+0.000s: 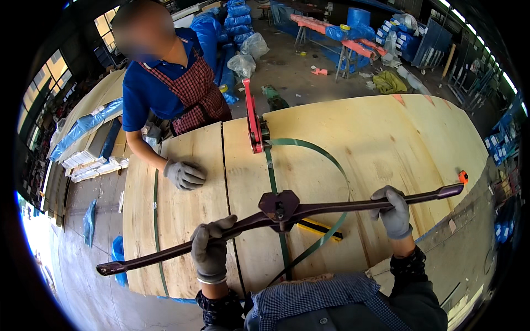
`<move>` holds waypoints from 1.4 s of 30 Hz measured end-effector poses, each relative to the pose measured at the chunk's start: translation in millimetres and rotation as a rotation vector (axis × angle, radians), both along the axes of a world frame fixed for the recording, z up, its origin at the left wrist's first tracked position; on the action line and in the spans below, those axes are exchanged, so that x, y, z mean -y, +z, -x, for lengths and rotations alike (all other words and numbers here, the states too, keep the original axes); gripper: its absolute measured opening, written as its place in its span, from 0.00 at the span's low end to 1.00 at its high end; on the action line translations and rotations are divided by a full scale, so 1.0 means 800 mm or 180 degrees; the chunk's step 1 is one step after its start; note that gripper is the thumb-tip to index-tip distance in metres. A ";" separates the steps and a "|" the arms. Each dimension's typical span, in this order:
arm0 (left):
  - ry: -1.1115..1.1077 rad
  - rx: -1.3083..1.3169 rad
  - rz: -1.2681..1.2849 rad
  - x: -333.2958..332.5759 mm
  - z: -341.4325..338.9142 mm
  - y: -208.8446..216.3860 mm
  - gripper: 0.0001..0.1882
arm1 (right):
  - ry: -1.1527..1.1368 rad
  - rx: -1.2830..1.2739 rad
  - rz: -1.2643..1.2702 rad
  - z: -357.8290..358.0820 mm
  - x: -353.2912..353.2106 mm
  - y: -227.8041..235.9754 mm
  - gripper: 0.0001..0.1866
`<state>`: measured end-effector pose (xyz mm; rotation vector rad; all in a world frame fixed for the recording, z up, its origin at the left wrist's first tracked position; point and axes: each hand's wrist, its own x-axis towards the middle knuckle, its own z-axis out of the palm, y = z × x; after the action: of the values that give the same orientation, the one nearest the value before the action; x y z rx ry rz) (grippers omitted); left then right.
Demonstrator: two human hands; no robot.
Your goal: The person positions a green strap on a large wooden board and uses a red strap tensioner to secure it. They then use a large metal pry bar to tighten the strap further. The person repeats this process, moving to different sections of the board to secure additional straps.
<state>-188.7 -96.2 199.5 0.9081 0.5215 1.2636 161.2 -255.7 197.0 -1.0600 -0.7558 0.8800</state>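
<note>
The one long-handled strap sealer (280,208), judged heavy and rigid, is held over the green strap (273,179) at the near middle of the plywood crate (375,143), one handle gripped closed in each gloved hand, left (210,249) and right (393,211), while one red tensioner (253,118) sits farther along.

Three gloved hands show, two plywood sheets (353,149), two green straps (276,220), one long-handled sealer (280,209) and one red tensioner (253,118).
</note>
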 end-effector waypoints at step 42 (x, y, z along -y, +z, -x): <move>-0.2739 -0.2832 -0.3451 0.405 -0.041 0.047 0.17 | 0.1133 -0.0649 -0.1893 0.225 0.358 0.089 0.18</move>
<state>-156.0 -420.0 236.9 2.3282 0.0031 0.1867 -18.4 -541.7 268.4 -0.3085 -0.9694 0.9610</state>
